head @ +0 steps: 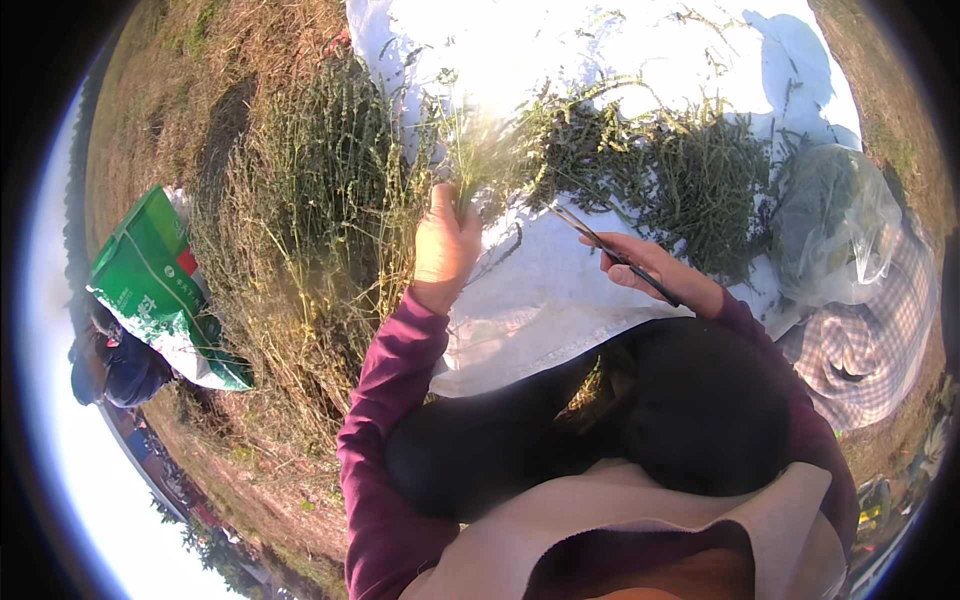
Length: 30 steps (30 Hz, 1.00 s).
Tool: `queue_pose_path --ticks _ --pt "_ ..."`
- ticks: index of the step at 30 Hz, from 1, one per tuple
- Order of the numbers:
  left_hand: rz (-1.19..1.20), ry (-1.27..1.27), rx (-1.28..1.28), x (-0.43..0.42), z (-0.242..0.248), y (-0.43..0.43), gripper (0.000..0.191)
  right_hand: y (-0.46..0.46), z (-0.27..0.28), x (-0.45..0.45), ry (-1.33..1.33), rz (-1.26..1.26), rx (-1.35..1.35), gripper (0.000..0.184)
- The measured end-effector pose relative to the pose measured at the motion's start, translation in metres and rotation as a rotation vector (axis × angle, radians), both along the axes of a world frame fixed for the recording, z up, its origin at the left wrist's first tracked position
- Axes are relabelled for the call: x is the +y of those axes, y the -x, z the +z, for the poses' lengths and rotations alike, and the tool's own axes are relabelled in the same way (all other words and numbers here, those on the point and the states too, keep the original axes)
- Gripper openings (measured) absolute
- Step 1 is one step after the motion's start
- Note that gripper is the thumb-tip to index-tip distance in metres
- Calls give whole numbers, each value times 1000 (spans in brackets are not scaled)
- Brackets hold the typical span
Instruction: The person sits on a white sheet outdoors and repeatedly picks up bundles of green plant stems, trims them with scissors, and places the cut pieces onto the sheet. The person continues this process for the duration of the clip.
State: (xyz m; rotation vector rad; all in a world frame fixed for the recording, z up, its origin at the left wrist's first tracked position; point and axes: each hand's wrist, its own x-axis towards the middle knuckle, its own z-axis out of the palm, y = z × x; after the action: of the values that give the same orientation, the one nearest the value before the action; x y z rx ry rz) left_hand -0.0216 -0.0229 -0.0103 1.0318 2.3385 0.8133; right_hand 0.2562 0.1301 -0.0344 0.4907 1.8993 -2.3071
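My left hand (448, 244) is closed around the lower ends of a bunch of thin green plant stems (472, 154). Glare and blur hide the top of that bunch. In my right hand (649, 266) is a slim dark hand tool (611, 251) with a pointed metal end. Its tip points up and left, towards the stems but apart from my left hand; its exact kind is unclear. Under both hands a white sheet (540, 277) is spread on the ground. Cut green sprigs (705, 187) lie heaped on it, beyond my right hand.
A tall heap of dry and green stalks (315, 195) stands left of my left arm. Farther left are a green and white printed bag (161, 285) and a person (131, 367). On the right sit a clear plastic bag (840, 225) and a checked cloth (855, 360).
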Motion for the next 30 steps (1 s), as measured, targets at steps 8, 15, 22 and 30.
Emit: queue_pose_path --ticks 8,15,22,30 --pt "28 -49 2 16 -5 -3 19 35 -17 -4 -200 -50 86 58" --pt "94 -34 -122 14 -18 1 20 30 2 5 -111 -51 -152 44" --pt "191 -39 -301 13 -9 1 21 5 -22 7 350 -191 -98 45" --pt "183 -46 -470 11 5 -16 19 73 -34 21 441 -139 16 43"
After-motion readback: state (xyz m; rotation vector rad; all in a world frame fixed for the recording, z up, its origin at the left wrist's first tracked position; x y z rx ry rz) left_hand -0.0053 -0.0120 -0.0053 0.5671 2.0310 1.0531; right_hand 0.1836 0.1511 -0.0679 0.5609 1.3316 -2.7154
